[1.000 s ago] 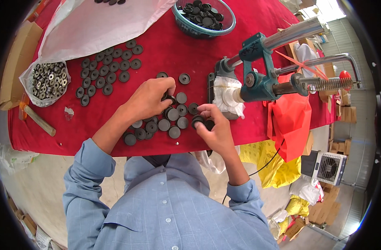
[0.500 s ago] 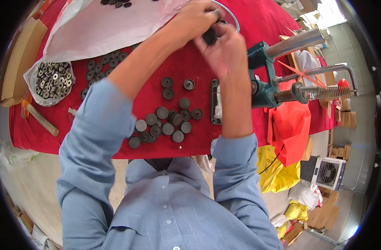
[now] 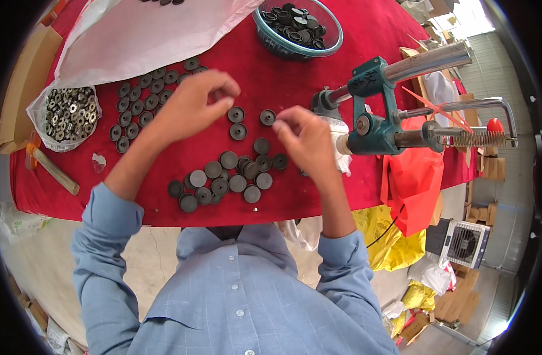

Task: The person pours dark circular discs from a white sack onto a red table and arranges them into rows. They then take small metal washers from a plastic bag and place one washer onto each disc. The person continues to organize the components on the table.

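Above dark discs: left hand, right hand loosely curled, empty.

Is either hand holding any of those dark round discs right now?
Neither the left hand nor the right hand visibly grips one; their curled fingers could hide something small.

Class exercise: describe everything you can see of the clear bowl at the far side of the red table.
The clear bowl is round, see-through and faintly bluish, apparently glass or plastic. It stands upright on the red cloth, beyond the teal hand press. It holds a heap of dark round discs. Neither hand touches it.
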Available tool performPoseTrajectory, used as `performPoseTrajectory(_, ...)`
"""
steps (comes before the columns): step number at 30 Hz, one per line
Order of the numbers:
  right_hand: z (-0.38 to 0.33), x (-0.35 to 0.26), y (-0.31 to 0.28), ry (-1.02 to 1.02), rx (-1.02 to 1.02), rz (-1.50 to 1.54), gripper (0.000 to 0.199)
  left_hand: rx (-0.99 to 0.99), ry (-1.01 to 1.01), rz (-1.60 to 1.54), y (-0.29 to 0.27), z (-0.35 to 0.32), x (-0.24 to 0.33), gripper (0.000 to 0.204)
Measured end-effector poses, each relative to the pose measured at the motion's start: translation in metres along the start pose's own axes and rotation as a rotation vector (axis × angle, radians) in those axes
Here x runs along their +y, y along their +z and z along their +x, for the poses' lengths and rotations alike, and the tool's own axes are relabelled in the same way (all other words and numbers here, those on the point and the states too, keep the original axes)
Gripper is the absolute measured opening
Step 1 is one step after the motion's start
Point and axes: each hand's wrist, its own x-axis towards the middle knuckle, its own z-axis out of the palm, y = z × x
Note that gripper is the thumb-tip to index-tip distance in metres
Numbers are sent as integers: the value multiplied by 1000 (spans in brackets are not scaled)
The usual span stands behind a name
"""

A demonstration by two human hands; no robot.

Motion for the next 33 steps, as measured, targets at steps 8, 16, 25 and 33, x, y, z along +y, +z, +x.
performPoseTrajectory(8, -14, 14, 36, -111, -120, -209, 31, -8, -203, -20, 17, -48, 1, 21)
performPoseTrajectory(16, 37, 0, 14, -322, 445, -8, 25, 120, -290, 11, -4, -91, 10, 19)
performPoseTrajectory(25, 139, 10, -16, -385, 676, -307, 47, 310, -402, -146, 4, -153, 7, 18)
performPoseTrajectory(33, -13, -1, 0, -194, 303, 147, 58, 431, -301, 151, 29, -204, 40, 54)
